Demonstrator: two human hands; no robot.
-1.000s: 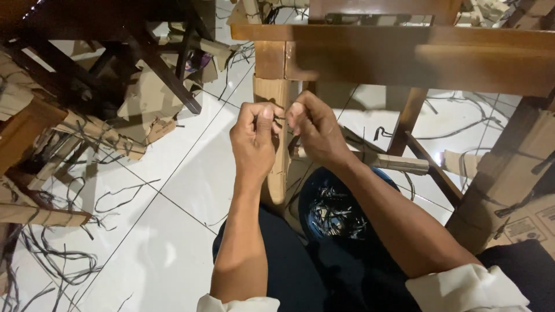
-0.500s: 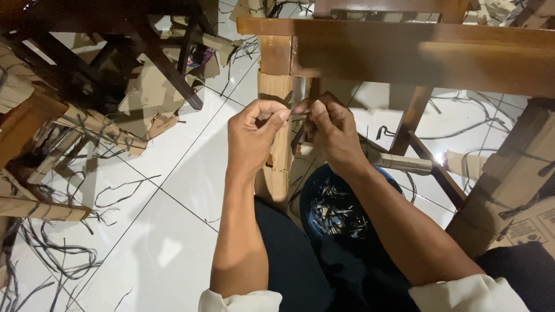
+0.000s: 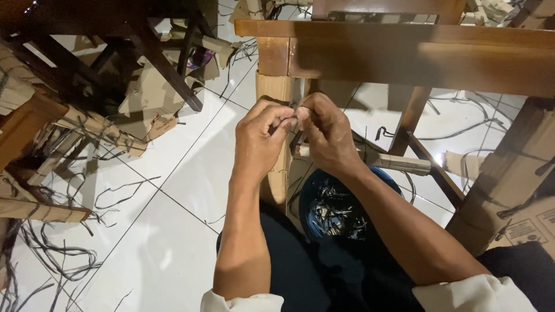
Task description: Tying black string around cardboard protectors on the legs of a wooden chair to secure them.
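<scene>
My left hand (image 3: 263,136): fingertips pinched on a small pale piece (image 3: 293,111).
My right hand (image 3: 328,132): pinching the same piece from the other side.
Piece: between both hands' fingertips, before the wooden table leg (image 3: 274,86), above the blue bucket (image 3: 335,205).

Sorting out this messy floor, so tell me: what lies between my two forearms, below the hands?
In the head view, a dark round bucket of black strip offcuts sits between left forearm and right forearm.

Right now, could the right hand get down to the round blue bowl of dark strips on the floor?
Probably yes. The right hand is up by the wooden table leg, pinching something small together with the left hand. The blue bowl sits right below it, open-topped, with nothing in between.
</scene>
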